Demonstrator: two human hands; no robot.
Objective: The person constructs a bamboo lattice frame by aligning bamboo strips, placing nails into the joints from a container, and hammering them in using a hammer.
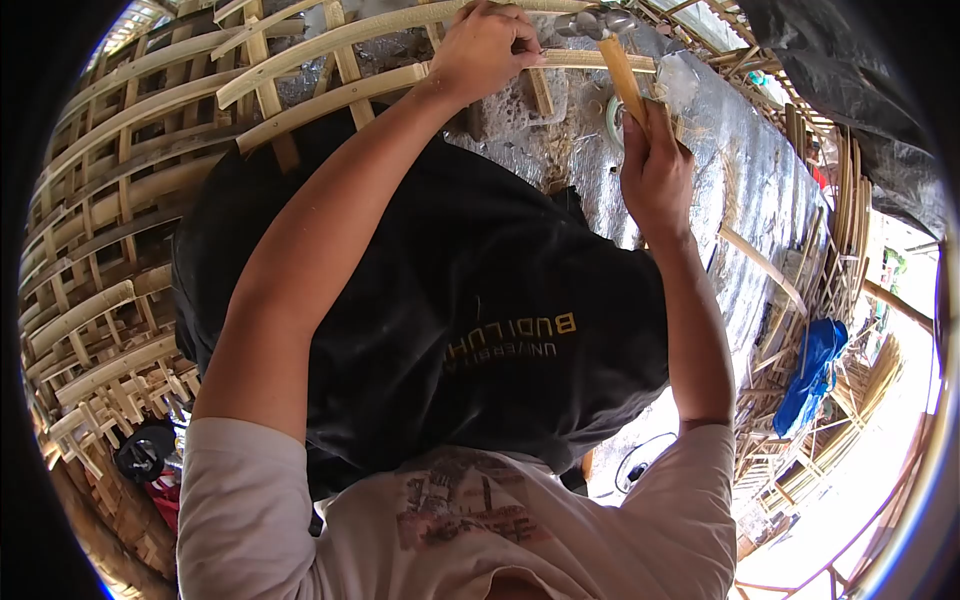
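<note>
My right hand [658, 170] is wrapped around the wooden handle of a hammer [625, 80]. The hammer's metal head is at the top, over the end of the upper bamboo slat [370, 30]. Just left of it, my left hand [484, 48] is closed with curled fingers over that slat. Whether a nail is also between its fingers is hidden. A lower bamboo slat [340, 98] runs beneath my left wrist. Short crosspieces join both slats to a lattice frame [125, 160].
Black cloth [420, 290] with printed lettering covers my lap. Silvery metal sheeting [750, 190] lies ahead and to the right, with a roll of tape [614, 122] on it. Bundled bamboo strips [850, 215] and a blue plastic bag [812, 375] are at the far right.
</note>
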